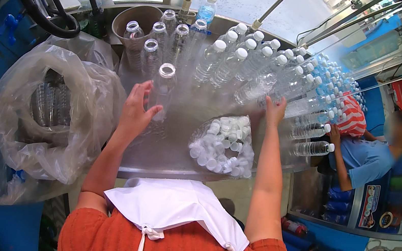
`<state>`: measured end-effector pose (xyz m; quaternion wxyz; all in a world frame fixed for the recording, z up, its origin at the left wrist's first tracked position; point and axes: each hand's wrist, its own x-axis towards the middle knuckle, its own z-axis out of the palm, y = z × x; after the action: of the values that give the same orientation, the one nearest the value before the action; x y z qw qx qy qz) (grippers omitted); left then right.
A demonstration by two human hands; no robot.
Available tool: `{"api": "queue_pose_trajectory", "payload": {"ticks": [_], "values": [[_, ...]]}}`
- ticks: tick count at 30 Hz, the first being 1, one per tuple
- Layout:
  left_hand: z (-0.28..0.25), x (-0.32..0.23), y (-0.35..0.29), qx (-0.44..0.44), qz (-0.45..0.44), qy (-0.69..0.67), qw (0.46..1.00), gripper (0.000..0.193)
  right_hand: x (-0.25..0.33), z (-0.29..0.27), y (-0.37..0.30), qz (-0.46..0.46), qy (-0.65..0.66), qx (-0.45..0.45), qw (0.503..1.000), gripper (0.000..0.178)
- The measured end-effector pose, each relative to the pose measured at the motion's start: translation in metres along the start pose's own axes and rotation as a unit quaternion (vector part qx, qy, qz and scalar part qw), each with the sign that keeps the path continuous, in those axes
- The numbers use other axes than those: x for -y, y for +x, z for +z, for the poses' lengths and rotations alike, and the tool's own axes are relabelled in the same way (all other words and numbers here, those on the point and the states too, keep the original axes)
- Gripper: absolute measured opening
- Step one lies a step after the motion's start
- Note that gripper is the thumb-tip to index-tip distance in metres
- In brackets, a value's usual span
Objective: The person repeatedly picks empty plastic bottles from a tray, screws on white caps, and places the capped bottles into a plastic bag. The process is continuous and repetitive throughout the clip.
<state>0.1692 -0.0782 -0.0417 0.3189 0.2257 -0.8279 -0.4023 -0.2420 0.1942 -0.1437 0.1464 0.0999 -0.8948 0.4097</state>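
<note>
My left hand [139, 112] is beside an uncapped clear plastic bottle [165, 87]. Its fingers are apart and curved, with the thumb overlapping the bottle's lower part; it does not grip the bottle. Farther right, my right hand [275, 111] reaches the near edge of a group of white-capped bottles [251, 63]. Its fingers are spread against the lower part of one bottle [283, 88], without a visible grip around it. Between my forearms lies a clear bag of white caps [224, 144]. Several uncapped bottles [150, 56] stand behind my left hand.
A large clear plastic bag [59, 111] with bottles inside stands at the left of the metal table [175, 165]. A round bin [123, 19] is at the back left. At right, a person in a blue shirt [368, 159] handles a red-and-white striped bag [352, 116] beside more bottles.
</note>
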Motion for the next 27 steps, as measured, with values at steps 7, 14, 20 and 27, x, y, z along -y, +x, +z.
{"api": "queue_pose_trajectory", "payload": {"ticks": [7,14,20,27], "values": [[0.074,0.032,0.022,-0.103,0.021,0.022,0.994,0.067,0.044,-0.017,-0.038,-0.048,0.019,-0.07,0.996,0.058],[0.097,0.022,0.02,-0.247,0.099,0.092,0.959,0.064,0.073,-0.109,-0.161,-0.17,-0.042,0.332,0.927,0.013],[0.17,-0.036,0.027,0.087,0.141,-0.11,0.98,0.069,0.064,-0.112,-0.184,-0.225,-0.17,0.255,0.925,0.016],[0.26,-0.062,0.087,0.105,0.062,-0.08,0.989,0.098,0.036,-0.132,-0.163,-0.193,-0.136,0.289,0.928,0.019]]}}
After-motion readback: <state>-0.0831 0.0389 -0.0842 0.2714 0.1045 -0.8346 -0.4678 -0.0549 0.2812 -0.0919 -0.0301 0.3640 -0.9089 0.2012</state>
